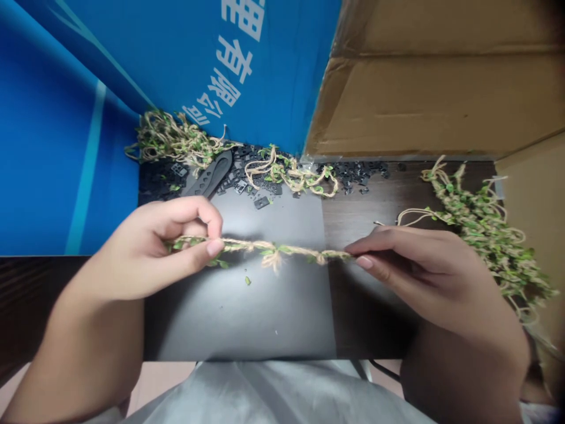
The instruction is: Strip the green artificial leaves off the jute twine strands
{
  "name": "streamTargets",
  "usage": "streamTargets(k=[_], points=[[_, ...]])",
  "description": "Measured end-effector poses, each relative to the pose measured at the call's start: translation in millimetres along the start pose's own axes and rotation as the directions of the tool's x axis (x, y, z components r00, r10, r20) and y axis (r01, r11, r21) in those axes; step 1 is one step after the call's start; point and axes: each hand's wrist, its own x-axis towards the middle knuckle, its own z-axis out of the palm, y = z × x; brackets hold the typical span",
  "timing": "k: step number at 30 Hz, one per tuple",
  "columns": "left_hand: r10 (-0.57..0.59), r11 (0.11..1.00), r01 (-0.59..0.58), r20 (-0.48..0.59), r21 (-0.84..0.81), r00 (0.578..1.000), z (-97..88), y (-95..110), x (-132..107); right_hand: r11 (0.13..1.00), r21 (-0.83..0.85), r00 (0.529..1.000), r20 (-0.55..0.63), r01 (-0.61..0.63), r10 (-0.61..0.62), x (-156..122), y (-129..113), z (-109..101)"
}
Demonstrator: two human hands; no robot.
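Observation:
A length of jute twine with small green leaves [291,249] stretches nearly straight between my hands, above a grey mat [247,318]. Its left part is pinched between the thumb and curled fingers of my left hand [163,247]. My right hand [424,265] pinches the other end between thumb and forefinger. Near the middle of the twine is a small knot with a frayed tuft [272,259] hanging below it. Part of the twine at the left is hidden behind my left thumb. A loose green leaf [248,281] lies on the mat beneath.
Behind my left hand are a heap of leafy twine [172,138], a dark grey handled tool [214,174] and scattered small black pieces [262,202]. Loops of twine [291,172] lie mid-back. Another heap [485,218] is at right. A blue panel [176,53] and cardboard box [419,100] stand behind.

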Motion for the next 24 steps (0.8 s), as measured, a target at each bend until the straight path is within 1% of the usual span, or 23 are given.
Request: streamTargets(k=[4, 8, 11, 16, 21, 22, 24], points=[[0.033, 0.995, -0.033, 0.008, 0.094, 0.999, -12.6, -2, -3, 0.999, -0.036, 1.0, 0.005, 0.007, -0.007, -3, 2, -6], [0.028, 0.993, -0.032, 0.038, 0.115, 0.999, -15.6, -2, -4, 0.997, -0.064, 0.999, 0.009, 0.031, -0.031, -3, -2, -10], [0.032, 0.988, -0.038, 0.039, 0.149, 0.999, -15.9, -1, -5, 0.996, -0.081, 1.0, -0.013, 0.027, -0.028, -4, -4, -11], [0.039, 0.987, -0.037, -0.009, 0.155, 0.999, -18.0, -2, -9, 0.996, -0.086, 0.999, -0.035, -0.016, 0.013, -7, -2, -11], [0.056, 0.987, -0.052, -0.022, 0.149, 0.998, -21.6, -5, -12, 0.995, -0.097, 0.999, -0.035, -0.009, 0.005, -8, -1, -12], [0.049, 0.988, -0.046, -0.015, 0.149, 0.999, -22.2, -5, -13, 0.996, -0.093, 0.999, -0.038, -0.011, 0.007, -9, -2, -12], [0.004, 0.991, 0.006, -0.078, 0.131, 0.997, -23.0, -6, -14, 0.996, -0.085, 0.999, -0.042, -0.025, 0.022, -9, -3, -13]])
